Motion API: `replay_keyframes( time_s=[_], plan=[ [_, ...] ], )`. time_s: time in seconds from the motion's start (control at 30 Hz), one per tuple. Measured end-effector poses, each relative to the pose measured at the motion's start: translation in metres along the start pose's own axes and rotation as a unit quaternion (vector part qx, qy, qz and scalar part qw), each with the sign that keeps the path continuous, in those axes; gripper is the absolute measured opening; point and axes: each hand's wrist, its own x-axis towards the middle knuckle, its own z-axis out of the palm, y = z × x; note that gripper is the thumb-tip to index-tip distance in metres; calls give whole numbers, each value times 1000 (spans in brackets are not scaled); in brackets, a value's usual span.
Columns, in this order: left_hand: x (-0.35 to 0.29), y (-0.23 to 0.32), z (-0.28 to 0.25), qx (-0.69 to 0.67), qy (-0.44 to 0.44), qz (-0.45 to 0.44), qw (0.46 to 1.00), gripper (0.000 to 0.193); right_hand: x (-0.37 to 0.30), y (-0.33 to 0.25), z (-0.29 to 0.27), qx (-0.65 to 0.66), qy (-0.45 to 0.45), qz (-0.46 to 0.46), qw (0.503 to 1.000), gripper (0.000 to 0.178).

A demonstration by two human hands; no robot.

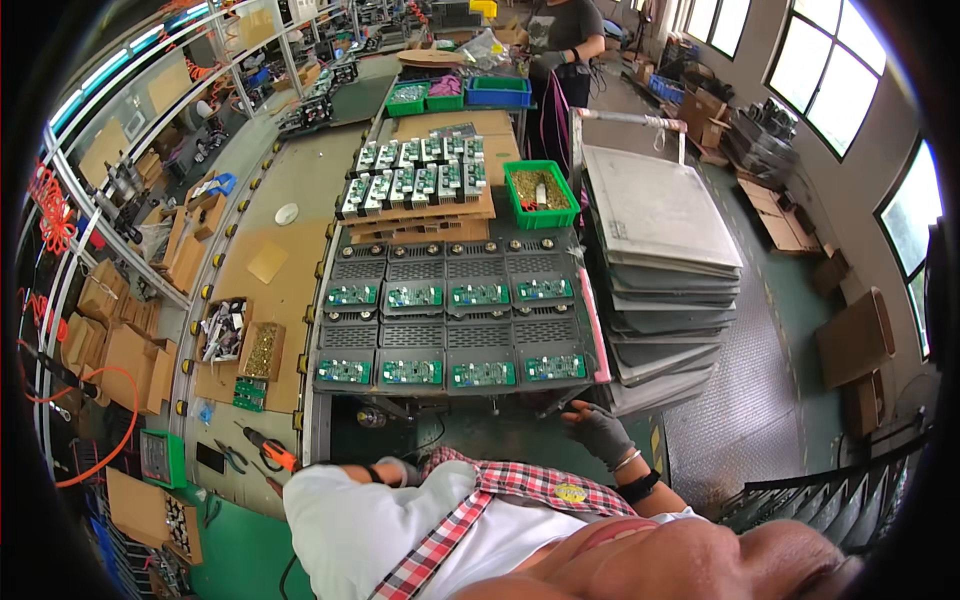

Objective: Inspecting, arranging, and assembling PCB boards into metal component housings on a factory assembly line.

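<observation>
My right hand [600, 437], in a grey glove with bare fingertips, hangs below the near right corner of the workbench, fingers apart and nothing seen in them. My left hand [402, 471], also gloved in grey, rests low by the checked apron [455, 530]; its fingers are hidden. Ahead lie several dark perforated metal housings [411, 352] in two rows. Each carries a green circuit board [411, 372] along its near edge, and round metal parts sit at their far edges. Left of my left arm is an orange-and-black power tool [272, 449], with pliers [233, 457] beside it.
Behind the housings, boards with silver heat sinks [412, 185] stand on cardboard. A green bin [541, 196] holds small brass-coloured parts. Stacked grey sheets [660, 215] flank the bench on the right. Boxes of parts [224, 330] stand on the left. Another person [568, 45] stands at the far end.
</observation>
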Motion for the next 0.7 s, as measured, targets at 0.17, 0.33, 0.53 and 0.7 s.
replay_keyframes(
  time_s=[0.17, 0.33, 0.53, 0.7],
  plan=[
    [-42, -65, 109, -144, 21, -90, 985, 29, 47, 4, 83, -126, -21, 88, 988, 37],
    [-49, -70, 118, -207, 130, -92, 965, 23, 95, 66, 187, -461, -258, 144, 837, 31],
    [-65, -89, 129, -248, 157, -106, 950, 24, 97, 238, 282, -510, -664, 56, 543, 27],
    [-87, -96, 141, -267, 184, -137, 936, 25, 106, 325, 289, -582, -712, 52, 389, 27]
  ],
)
